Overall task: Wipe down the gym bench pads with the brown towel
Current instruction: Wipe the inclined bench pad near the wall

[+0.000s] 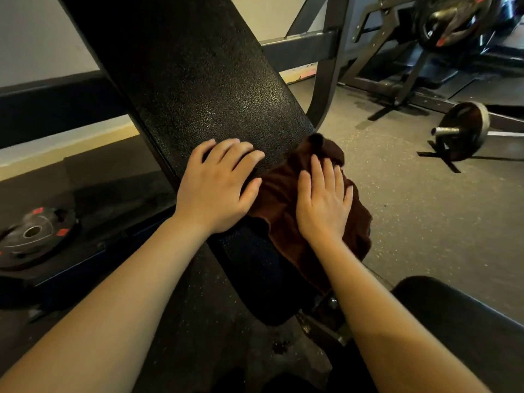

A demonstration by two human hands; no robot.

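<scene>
Brown towel [280, 199] under flat right hand [323, 205].

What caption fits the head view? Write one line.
Right hand presses the brown towel on the bench pad; left hand rests beside it.

The left hand [215, 191] lies flat on the black bench pad [198, 80]; the right hand [323, 205] presses the brown towel [278, 199] against its edge.
</scene>
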